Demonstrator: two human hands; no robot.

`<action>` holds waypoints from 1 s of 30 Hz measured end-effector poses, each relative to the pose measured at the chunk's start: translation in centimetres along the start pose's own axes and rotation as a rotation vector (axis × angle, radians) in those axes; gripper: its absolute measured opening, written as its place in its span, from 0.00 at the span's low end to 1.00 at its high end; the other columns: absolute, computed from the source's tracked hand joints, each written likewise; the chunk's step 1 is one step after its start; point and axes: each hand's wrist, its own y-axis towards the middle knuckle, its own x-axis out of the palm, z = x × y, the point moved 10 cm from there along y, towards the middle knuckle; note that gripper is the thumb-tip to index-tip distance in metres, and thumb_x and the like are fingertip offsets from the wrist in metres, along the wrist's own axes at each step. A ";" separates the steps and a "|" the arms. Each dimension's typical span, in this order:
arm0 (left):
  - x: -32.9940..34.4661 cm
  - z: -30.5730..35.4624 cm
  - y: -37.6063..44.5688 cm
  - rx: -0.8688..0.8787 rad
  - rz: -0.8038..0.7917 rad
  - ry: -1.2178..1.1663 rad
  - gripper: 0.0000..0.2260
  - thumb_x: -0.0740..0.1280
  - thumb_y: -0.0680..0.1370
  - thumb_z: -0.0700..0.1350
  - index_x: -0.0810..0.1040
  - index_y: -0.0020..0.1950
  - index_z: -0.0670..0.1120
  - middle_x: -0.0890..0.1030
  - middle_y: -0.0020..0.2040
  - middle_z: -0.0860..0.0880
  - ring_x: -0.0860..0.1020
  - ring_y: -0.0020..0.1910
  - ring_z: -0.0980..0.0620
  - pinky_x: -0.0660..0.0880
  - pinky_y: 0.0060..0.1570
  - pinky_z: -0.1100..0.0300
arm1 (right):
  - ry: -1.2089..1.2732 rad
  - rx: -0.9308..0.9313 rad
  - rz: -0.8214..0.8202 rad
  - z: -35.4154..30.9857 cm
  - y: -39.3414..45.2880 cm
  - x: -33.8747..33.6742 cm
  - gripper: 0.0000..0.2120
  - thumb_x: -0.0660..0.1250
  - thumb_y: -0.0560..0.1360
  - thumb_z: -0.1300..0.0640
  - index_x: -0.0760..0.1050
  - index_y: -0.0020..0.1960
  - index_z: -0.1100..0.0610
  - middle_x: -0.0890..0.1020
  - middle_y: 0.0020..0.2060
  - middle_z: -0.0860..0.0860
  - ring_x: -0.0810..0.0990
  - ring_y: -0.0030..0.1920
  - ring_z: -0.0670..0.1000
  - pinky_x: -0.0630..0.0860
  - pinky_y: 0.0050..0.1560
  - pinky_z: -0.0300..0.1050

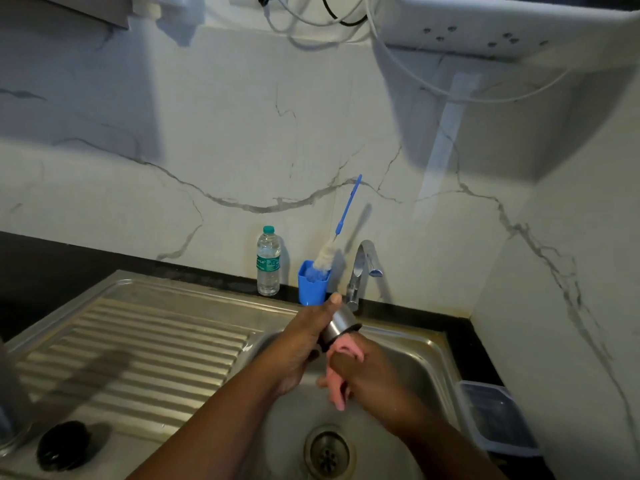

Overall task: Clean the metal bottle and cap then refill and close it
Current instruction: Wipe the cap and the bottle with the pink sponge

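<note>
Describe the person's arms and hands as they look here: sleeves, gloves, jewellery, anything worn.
Both forearms are bare as far as the frame shows, with no sleeves in view. The left hand and right hand wear no gloves. No watch, bracelet or ring is visible, though the fingers are partly hidden.

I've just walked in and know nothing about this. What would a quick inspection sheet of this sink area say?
Surface: steel sink with ribbed drainboard, black counter.
Job's things: metal bottle held tilted over the basin; black cap on the drainboard.
Clutter: plastic water bottle, blue cup holding a bottle brush, lidded container.
Hands: left hand grips the bottle; right hand holds something pink at its mouth.
Cables: wires hanging overhead.
Surroundings: marble-look wall, tap with no water visible.
</note>
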 end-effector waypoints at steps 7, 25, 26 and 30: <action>-1.8 -0.6 0.0 -0.063 0.020 -0.181 0.28 0.75 0.64 0.58 0.81 0.58 0.42 0.86 0.50 0.42 0.84 0.51 0.45 0.79 0.54 0.51 | -1.016 -0.482 0.206 -4.6 -0.2 2.5 0.21 0.59 0.77 0.47 0.66 0.69 0.45 0.70 0.65 0.44 0.75 0.53 0.46 0.68 0.43 0.31; -3.9 1.0 -1.8 -0.121 -0.338 -0.161 0.40 0.83 0.56 0.59 0.77 0.61 0.41 0.84 0.48 0.42 0.83 0.43 0.47 0.80 0.38 0.55 | 0.528 0.170 0.207 -1.5 -2.0 5.9 0.12 0.60 0.77 0.61 0.72 0.60 0.60 0.81 0.39 0.57 0.79 0.34 0.51 0.75 0.29 0.43; -4.1 1.0 -1.6 -0.114 -0.264 -0.141 0.39 0.81 0.57 0.62 0.78 0.61 0.43 0.85 0.50 0.42 0.83 0.49 0.44 0.81 0.46 0.52 | 0.101 0.075 0.309 -2.5 -2.2 4.3 0.14 0.61 0.78 0.58 0.72 0.63 0.56 0.82 0.44 0.54 0.80 0.40 0.50 0.76 0.38 0.43; -3.4 1.2 -1.3 -0.080 -0.128 -0.169 0.29 0.80 0.63 0.52 0.79 0.59 0.41 0.85 0.49 0.40 0.84 0.49 0.43 0.81 0.50 0.51 | -0.706 -0.278 0.361 -5.3 -2.3 4.7 0.22 0.61 0.75 0.50 0.66 0.69 0.43 0.78 0.56 0.43 0.78 0.54 0.44 0.73 0.55 0.37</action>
